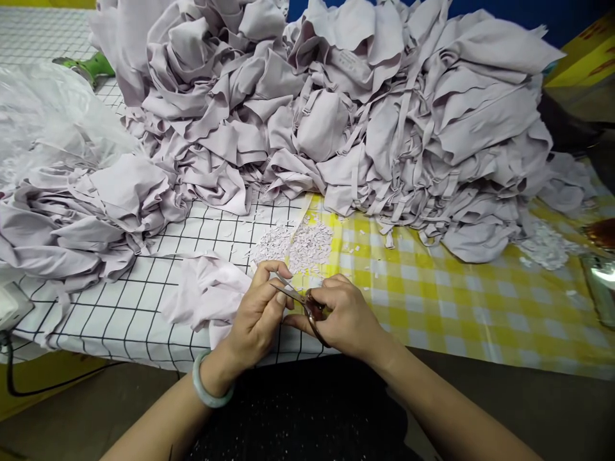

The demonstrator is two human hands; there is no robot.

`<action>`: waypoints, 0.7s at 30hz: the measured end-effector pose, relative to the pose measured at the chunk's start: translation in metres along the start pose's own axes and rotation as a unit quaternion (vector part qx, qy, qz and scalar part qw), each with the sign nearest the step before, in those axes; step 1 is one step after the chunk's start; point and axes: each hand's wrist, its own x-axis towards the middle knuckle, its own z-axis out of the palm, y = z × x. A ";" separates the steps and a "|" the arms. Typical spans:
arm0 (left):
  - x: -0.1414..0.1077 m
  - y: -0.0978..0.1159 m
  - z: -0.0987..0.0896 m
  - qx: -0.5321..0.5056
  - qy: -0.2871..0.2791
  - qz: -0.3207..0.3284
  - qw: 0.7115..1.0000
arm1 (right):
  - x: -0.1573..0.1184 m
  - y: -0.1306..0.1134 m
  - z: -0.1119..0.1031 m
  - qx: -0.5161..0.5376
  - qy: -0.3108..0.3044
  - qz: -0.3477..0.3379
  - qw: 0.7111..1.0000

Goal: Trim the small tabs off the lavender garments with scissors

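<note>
My right hand [343, 314] is closed on the dark handles of a pair of scissors [314, 312], whose blades point left toward my other hand. My left hand [262, 310] has its thumb and fingers pinched together at the blade tips; what they pinch is too small to make out. A pale lilac cloth piece [206, 291] lies beside and partly behind my left hand, at the table's front edge. Just beyond both hands a heap of tiny cloth snippets [310, 246] is spread where the two table covers meet.
Large piles of lilac garments [327, 121] fill the back of the table. At left are another cloth pile [86, 224], clear plastic [52, 115] and a green object [93, 66]. A glass container [600, 282] and white scraps [548, 246] are at right.
</note>
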 end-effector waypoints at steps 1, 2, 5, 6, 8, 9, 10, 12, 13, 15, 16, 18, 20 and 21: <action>0.001 0.000 0.000 0.000 -0.003 0.006 1.000 | -0.001 0.001 0.000 -0.007 0.005 0.001 1.000; 0.001 0.000 0.000 0.001 -0.007 0.010 1.000 | -0.003 0.002 0.001 -0.014 0.008 0.003 1.000; 0.004 -0.001 0.001 0.009 -0.024 0.015 1.000 | -0.008 0.008 0.003 -0.036 0.008 0.013 0.999; 0.005 -0.002 0.002 0.013 -0.030 0.017 0.999 | -0.010 0.010 0.003 -0.044 0.007 0.019 0.999; 0.008 -0.005 0.005 0.018 -0.039 0.020 0.999 | -0.012 0.016 0.002 -0.059 0.007 0.035 0.998; 0.010 -0.006 0.006 0.019 -0.042 0.018 0.999 | -0.013 0.018 0.001 -0.062 0.007 0.044 0.997; 0.011 -0.006 0.008 0.020 -0.040 0.016 0.999 | -0.013 0.021 -0.001 -0.060 0.010 0.054 0.997; 0.010 -0.002 0.008 0.027 -0.029 0.009 0.999 | -0.014 0.024 -0.006 -0.040 0.017 0.081 0.996; 0.008 0.003 0.004 0.038 -0.040 0.006 0.998 | -0.014 0.024 -0.009 -0.020 0.021 0.095 0.995; 0.002 0.017 -0.011 0.076 -0.118 0.000 0.990 | -0.015 0.023 -0.014 0.031 0.025 0.115 0.993; -0.002 0.026 -0.023 0.103 -0.166 -0.006 0.981 | -0.016 0.021 -0.015 0.060 0.022 0.116 0.991; -0.008 0.038 -0.054 0.171 -0.192 -0.017 0.966 | -0.017 0.016 -0.013 0.110 0.004 0.100 0.989; -0.008 0.039 -0.090 0.277 -0.089 -0.017 0.957 | -0.016 0.010 -0.004 0.144 -0.025 0.078 0.986; -0.006 0.034 -0.107 0.340 -0.030 -0.017 0.940 | -0.015 0.006 0.002 0.154 -0.037 0.067 0.985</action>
